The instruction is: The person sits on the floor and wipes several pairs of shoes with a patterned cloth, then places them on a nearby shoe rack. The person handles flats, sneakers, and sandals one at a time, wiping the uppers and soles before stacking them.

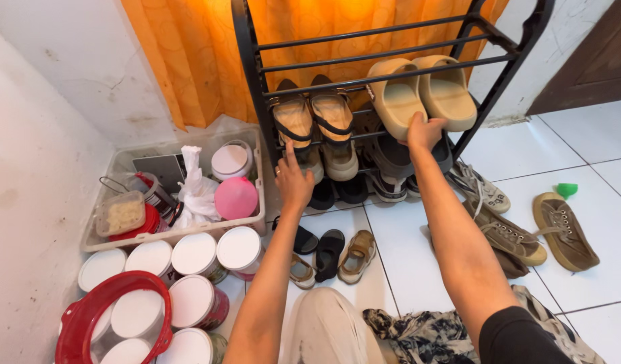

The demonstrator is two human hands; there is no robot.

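A black metal shoe rack stands against an orange curtain. My right hand grips the heel ends of a pair of beige slides resting on a middle shelf. My left hand reaches toward the heels of a pair of tan strapped sandals on the same shelf, index finger raised against them; whether it grips them I cannot tell. Dark shoes sit on the lower shelf, partly hidden by my arms.
A clear plastic bin with lids, a pink ball and a bag sits left of the rack. White-lidded tins and a red basket crowd the lower left. Small sandals, olive sneakers and a patterned cloth lie on the white tiles.
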